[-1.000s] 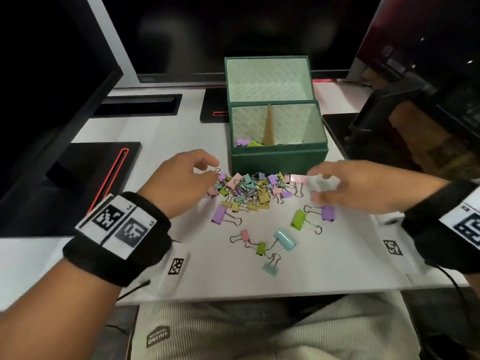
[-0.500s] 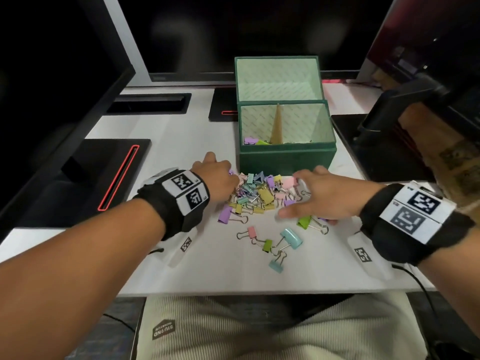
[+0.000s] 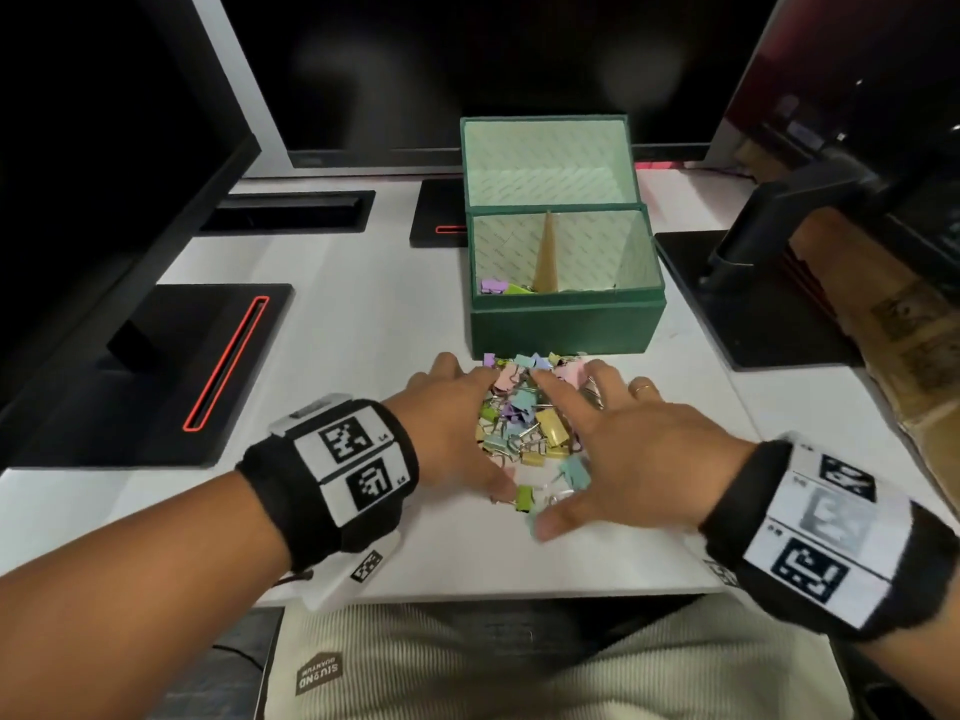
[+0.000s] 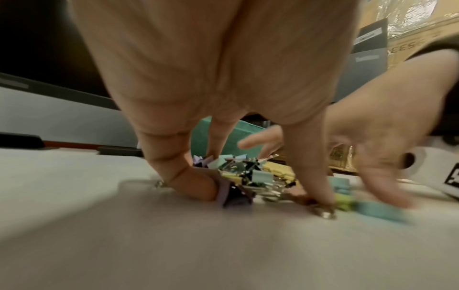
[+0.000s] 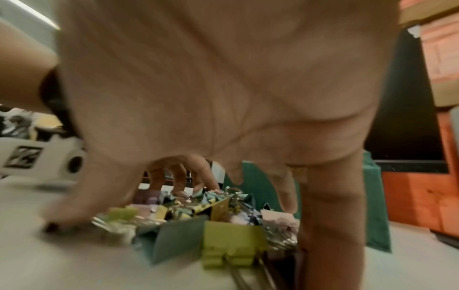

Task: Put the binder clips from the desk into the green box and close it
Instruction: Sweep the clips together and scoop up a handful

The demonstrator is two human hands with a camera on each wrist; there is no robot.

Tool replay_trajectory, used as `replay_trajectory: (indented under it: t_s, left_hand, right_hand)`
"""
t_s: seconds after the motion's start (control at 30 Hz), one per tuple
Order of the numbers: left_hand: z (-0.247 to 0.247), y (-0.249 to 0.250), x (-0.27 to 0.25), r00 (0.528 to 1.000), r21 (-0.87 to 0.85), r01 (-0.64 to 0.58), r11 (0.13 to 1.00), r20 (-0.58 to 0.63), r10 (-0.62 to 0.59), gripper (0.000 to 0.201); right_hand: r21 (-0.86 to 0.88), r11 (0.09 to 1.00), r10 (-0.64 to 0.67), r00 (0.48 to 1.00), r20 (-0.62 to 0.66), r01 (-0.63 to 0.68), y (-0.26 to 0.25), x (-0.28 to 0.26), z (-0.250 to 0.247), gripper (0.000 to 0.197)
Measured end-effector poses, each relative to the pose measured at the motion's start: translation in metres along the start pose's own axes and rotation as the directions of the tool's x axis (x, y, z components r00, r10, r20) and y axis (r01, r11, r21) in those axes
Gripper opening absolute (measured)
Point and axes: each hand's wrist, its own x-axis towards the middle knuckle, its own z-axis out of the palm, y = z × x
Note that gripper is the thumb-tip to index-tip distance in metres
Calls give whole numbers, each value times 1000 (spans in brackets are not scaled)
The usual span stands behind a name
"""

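Observation:
A heap of pastel binder clips [image 3: 530,423] lies on the white desk just in front of the green box [image 3: 566,324]. The box stands open, its lid [image 3: 545,163] tilted up behind, a card divider [image 3: 548,252] inside and a few clips [image 3: 501,288] in the left compartment. My left hand [image 3: 452,423] presses against the heap's left side, my right hand [image 3: 623,449] against its right and front. Fingers of both are spread, tips on the desk. The left wrist view shows fingertips [image 4: 198,188] against the clips [image 4: 255,176]. A large green clip [image 5: 231,241] lies under my right palm.
Black monitor bases sit at the left [image 3: 156,376], at the right [image 3: 748,304] and behind the box [image 3: 436,215]. A cable slot [image 3: 291,210] is at the back left. The desk's near edge [image 3: 519,589] runs just behind my wrists.
Both hands have moved inward toward each other. The loose clips that lay scattered nearer the desk's front have been pushed up into one tight heap.

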Motion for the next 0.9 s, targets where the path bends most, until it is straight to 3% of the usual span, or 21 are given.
replay_trajectory:
  t_s: [0.1,0.2,0.4,0.53,0.7,0.8,0.9]
  left_hand:
    - [0,2,-1,998,-88,-55,995,-42,52,97]
    - [-6,-4,-6,995,-187,-97,978,-48,90,108]
    - [-23,-28,-6,996,26,6,1000,89,-9,136]
    - [-25,-23,8,993,79,-1,997,114,-8,123]
    - [-22,-15,12,994,-66,-83,994,59,87,100]
    - [-27,-24,8,994,-166,-67,984,76,80,115]
    - [-27,-26,6,994,-15,-19,1000,112,20,125]
  right_hand:
    - [111,994,-9,997,-76,17,3,8,-6,121]
    - [114,993,-19,997,-76,27,15,2,-12,122]
    - [101,989,105,993,61,-111,39,-7,-12,143]
    - [195,974,102,991,81,-116,39,10,-12,147]
    - [284,958,38,998,44,-49,38,22,-15,142]
    - [307,950,35,997,72,-55,44,17,-13,147]
    - [287,955,52,995,82,-73,42,15,-9,151]
